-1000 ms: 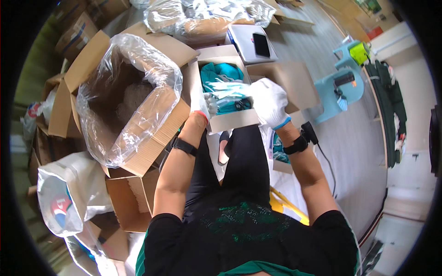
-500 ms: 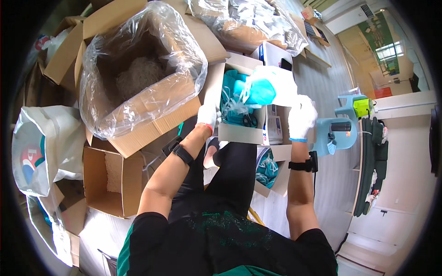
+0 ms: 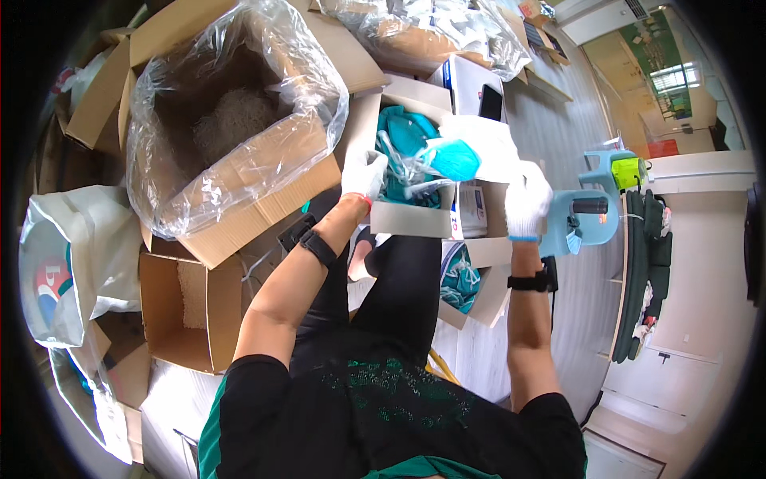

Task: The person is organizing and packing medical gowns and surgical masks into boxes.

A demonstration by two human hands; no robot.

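An open carton [image 3: 411,221] in front of me holds several teal cup-shaped face masks [image 3: 411,132] with whitish straps. My left hand [image 3: 365,176], in a white glove, is closed at the carton's left side, beside the tangled straps. What its fingers hold, if anything, cannot be made out. My right hand [image 3: 527,199], also gloved in white, is closed on the lower right corner of a thin white sheet [image 3: 491,148]; whether this is paper or a bag is unclear. One bright teal mask [image 3: 456,161] lies against the sheet's left part, over the carton's right side.
A large carton lined with clear plastic [image 3: 263,172] stands to the left, a smaller carton [image 3: 211,319] below it. Beyond the sheet, a phone [image 3: 491,102] rests on a white box [image 3: 467,84]. A second carton of masks [image 3: 463,283] sits lower right, near a blue stool [image 3: 586,223].
My left hand has moved up and slightly right along the carton's side, toward the straps. The sheet and the bright teal mask have shifted slightly, and the phone shows more fully.
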